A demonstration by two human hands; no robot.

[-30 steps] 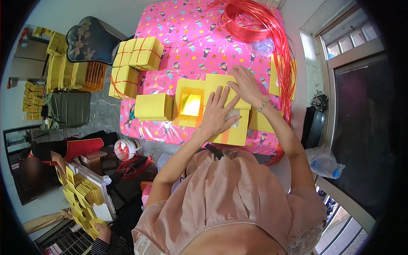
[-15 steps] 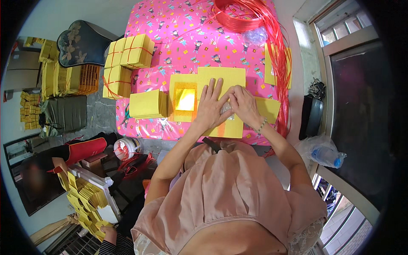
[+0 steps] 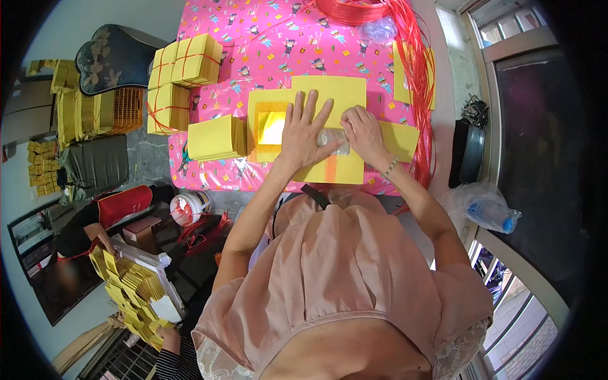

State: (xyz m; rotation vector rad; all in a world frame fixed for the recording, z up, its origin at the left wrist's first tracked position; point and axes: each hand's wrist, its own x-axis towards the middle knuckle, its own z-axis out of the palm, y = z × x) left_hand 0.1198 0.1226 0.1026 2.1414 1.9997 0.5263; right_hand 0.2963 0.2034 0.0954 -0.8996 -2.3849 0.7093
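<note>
A stack of yellow paper sheets (image 3: 329,92) lies in front of me, with a shiny silver foil patch (image 3: 334,140) on its top sheet. My left hand (image 3: 305,132) rests flat on it, fingers spread, the thumb across the patch. Beside the patch, my right hand (image 3: 366,135) is closed with curled fingertips on the paper; what they pinch, if anything, is hidden. To the left, a yellow sheet with an orange border and gold foil square (image 3: 272,126) is partly under the left hand. Farther left stands a yellow paper stack (image 3: 212,138). Another yellow sheet (image 3: 400,140) pokes out under my right wrist.
Pink patterned cloth (image 3: 266,57) covers the table. Tied yellow paper bundles (image 3: 197,62) stand back left. Red plastic strands (image 3: 413,69) hang along the right side. A white bucket (image 3: 190,208) is on the floor; two other people handle yellow paper at lower left.
My hands have moved apart: the right fingers left the left hand's side and more of the silver patch shows. The whole view has shifted, with the table higher in it.
</note>
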